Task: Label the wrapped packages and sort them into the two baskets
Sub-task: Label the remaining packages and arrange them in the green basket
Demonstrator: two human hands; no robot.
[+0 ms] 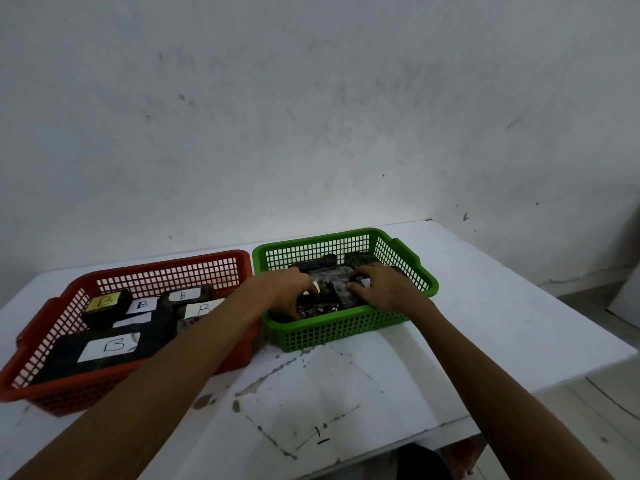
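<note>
On a white table (pixel 485 306) against a white wall (pixel 311 98), two mesh baskets sit side by side, touching. Both hands are inside the green basket (pixel 346 332) on the right, among dark wrapped packages (pixel 329 299) piled there. Left hand (pixel 287 289) has fingers curled down onto a shiny dark package near the front wall; whether it actually grips it, cannot tell. Right hand (pixel 384 285) rests palm down on the pile, fingers bent around a package edge, a bit of white label (pixel 366 282) showing under the fingertips. Red basket (pixel 69 393) on the left holds several dark packages with white labels marked B (pixel 110 346), one label yellowish.
</note>
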